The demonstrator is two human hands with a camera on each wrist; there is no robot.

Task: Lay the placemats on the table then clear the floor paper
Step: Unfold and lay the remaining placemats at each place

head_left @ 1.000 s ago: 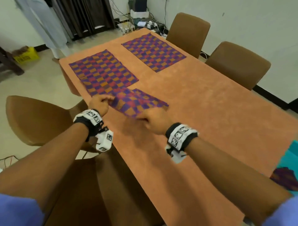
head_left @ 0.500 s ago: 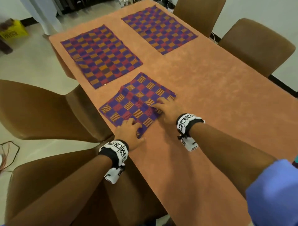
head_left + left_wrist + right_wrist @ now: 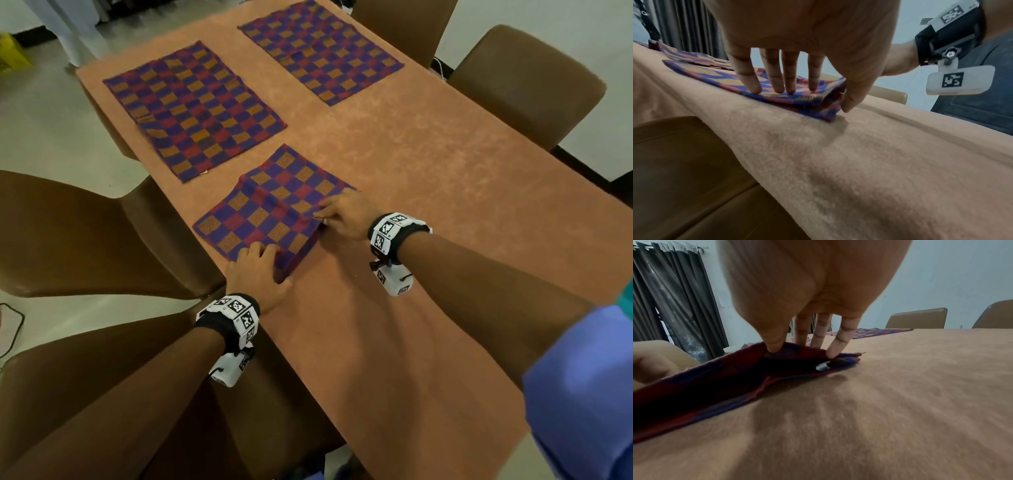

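Two purple, red and orange checked placemats lie flat on the orange-covered table (image 3: 428, 205), one at the far left (image 3: 195, 109) and one at the far right (image 3: 322, 48). A third, folded placemat (image 3: 270, 209) (image 3: 719, 78) (image 3: 715, 382) lies near the table's left edge. My left hand (image 3: 260, 270) (image 3: 813, 99) presses straight fingers on its near corner, thumb against the edge. My right hand (image 3: 322, 214) (image 3: 801, 352) pinches the mat's right edge, whose upper layer is lifted slightly. No floor paper is in view.
Brown chairs stand around the table: two on the left (image 3: 68, 233) (image 3: 85, 394) and two on the right (image 3: 524, 85) (image 3: 400, 24). A yellow object (image 3: 10, 54) sits on the floor at far left. A cable (image 3: 13, 325) lies on the floor.
The folded placemat came toward me, off the far-left mat, and now lies on the table. My left hand moved to its near corner, my right hand to its right edge.
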